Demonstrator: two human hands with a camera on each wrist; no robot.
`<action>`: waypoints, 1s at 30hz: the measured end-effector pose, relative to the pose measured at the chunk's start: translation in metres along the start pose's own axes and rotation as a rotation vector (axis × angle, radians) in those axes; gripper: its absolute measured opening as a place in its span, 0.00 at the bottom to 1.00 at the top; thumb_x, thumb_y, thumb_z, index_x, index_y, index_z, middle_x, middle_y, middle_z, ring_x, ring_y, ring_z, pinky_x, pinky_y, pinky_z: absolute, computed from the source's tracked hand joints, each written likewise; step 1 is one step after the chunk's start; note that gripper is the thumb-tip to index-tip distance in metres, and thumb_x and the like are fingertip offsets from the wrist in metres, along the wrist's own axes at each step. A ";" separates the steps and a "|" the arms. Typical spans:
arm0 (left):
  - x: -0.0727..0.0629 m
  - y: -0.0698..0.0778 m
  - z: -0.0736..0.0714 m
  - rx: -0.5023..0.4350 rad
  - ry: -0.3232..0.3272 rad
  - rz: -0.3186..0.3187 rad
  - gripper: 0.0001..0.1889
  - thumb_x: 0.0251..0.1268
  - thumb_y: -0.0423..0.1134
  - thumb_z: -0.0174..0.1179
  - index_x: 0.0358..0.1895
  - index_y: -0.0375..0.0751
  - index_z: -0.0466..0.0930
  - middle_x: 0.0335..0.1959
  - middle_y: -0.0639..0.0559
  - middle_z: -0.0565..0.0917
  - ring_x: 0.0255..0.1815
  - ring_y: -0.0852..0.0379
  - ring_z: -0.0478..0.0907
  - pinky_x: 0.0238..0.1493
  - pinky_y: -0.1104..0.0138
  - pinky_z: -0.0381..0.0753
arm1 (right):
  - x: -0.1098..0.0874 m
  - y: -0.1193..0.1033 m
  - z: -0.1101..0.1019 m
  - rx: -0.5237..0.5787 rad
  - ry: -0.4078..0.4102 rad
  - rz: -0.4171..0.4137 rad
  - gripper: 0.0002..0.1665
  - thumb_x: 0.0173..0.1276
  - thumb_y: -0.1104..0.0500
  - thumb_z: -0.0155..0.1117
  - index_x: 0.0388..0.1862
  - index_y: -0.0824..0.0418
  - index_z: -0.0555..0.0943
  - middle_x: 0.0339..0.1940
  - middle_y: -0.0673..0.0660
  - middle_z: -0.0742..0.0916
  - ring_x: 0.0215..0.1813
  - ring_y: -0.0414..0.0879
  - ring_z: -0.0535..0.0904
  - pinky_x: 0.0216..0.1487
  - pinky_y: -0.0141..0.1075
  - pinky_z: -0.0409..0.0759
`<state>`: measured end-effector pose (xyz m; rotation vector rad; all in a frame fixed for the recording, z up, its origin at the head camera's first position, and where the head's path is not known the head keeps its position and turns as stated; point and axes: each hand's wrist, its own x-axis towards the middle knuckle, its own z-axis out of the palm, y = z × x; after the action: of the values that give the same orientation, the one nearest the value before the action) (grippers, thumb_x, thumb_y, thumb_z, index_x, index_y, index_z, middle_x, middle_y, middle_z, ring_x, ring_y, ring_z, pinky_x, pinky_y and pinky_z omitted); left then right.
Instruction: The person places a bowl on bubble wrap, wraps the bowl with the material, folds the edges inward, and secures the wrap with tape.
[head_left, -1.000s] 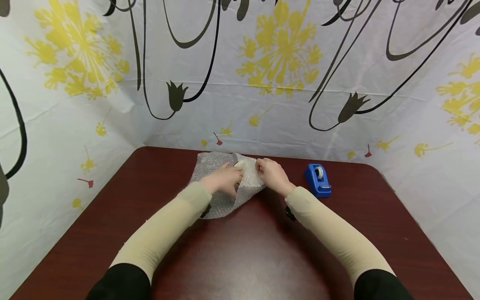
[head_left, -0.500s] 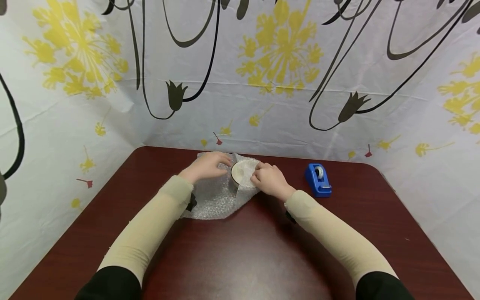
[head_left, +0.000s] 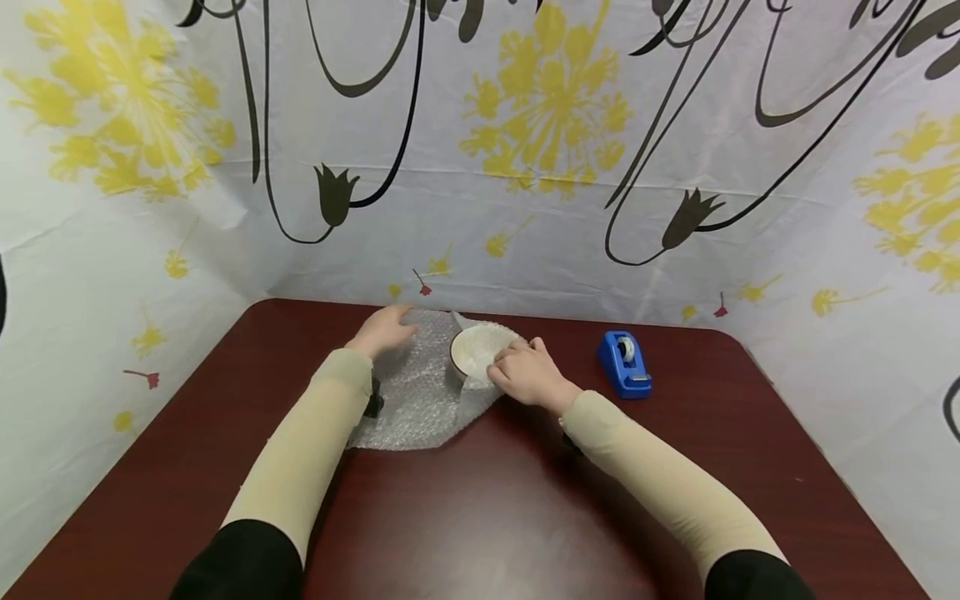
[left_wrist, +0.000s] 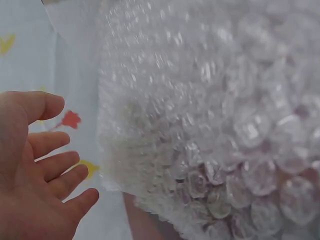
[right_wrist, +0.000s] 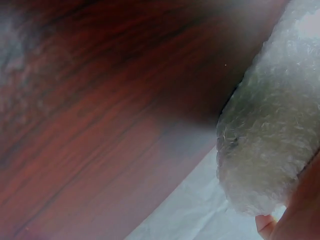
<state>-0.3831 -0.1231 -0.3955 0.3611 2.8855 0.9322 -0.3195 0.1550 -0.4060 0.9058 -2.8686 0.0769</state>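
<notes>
A round bowl (head_left: 467, 357) with a pale inside and a dark rim sits toward the far edge of a reddish-brown, wood-grained surface (head_left: 480, 517), resting on a sheet of bubble wrap (head_left: 420, 408). The right part of the sheet is folded up around the bowl's right side and partly over its opening, while the rest spreads flat to the left. The right hand (head_left: 529, 375) is at this folded part, its grip clamped on the bubble wrap with curled fingers at the bowl's right side. The left hand (head_left: 384, 330) is beside the sheet's far left part, and its grip is apart: the left wrist view shows the thumb and fingers extended and separated, near the edge of the wrap. Both arms wear cream sleeves (head_left: 296, 467) with black fabric above them. To the right of the right hand, apart from the wrap, a blue tape dispenser (head_left: 633, 385) stands with a white roll of tape (head_left: 625, 349) in it. Behind the surface hangs a white sheet (head_left: 420, 225) printed with yellow dandelion-like blooms and dark, curling stems.
</notes>
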 end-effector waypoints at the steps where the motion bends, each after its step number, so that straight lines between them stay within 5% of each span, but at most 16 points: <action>1: 0.002 -0.002 0.000 0.003 -0.010 -0.010 0.30 0.74 0.43 0.50 0.74 0.37 0.58 0.73 0.38 0.61 0.66 0.39 0.66 0.63 0.47 0.66 | 0.000 0.000 0.000 0.006 -0.005 0.000 0.30 0.77 0.53 0.41 0.11 0.48 0.71 0.39 0.44 0.85 0.42 0.45 0.72 0.43 0.48 0.56; 8: 0.011 -0.010 0.002 -0.030 -0.100 -0.105 0.37 0.76 0.48 0.46 0.77 0.33 0.43 0.76 0.32 0.45 0.75 0.36 0.46 0.70 0.45 0.53 | -0.001 -0.002 0.001 0.011 -0.021 0.026 0.29 0.77 0.51 0.43 0.12 0.49 0.68 0.31 0.40 0.84 0.36 0.43 0.67 0.42 0.48 0.55; 12: 0.015 -0.012 0.006 -0.033 -0.097 -0.150 0.39 0.74 0.50 0.46 0.77 0.32 0.42 0.75 0.31 0.48 0.75 0.34 0.42 0.71 0.43 0.49 | 0.000 -0.003 0.000 0.007 -0.037 0.041 0.28 0.77 0.51 0.43 0.13 0.48 0.71 0.33 0.41 0.85 0.38 0.43 0.68 0.43 0.48 0.56; 21: 0.016 -0.014 0.007 -0.038 0.047 -0.221 0.36 0.71 0.50 0.48 0.77 0.39 0.49 0.73 0.33 0.57 0.71 0.31 0.50 0.66 0.39 0.54 | 0.001 -0.006 -0.001 -0.014 -0.060 0.049 0.27 0.77 0.50 0.43 0.14 0.47 0.71 0.28 0.41 0.82 0.40 0.43 0.70 0.44 0.49 0.57; 30: 0.020 -0.008 -0.003 -0.186 0.069 -0.171 0.31 0.71 0.44 0.50 0.74 0.34 0.58 0.72 0.36 0.61 0.71 0.36 0.58 0.66 0.43 0.60 | 0.002 -0.003 -0.001 0.001 -0.070 0.051 0.28 0.77 0.49 0.42 0.14 0.47 0.71 0.22 0.40 0.77 0.37 0.43 0.67 0.43 0.48 0.55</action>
<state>-0.4044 -0.1260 -0.3976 0.0665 2.8032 1.1896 -0.3194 0.1517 -0.4046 0.8516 -2.9571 0.0522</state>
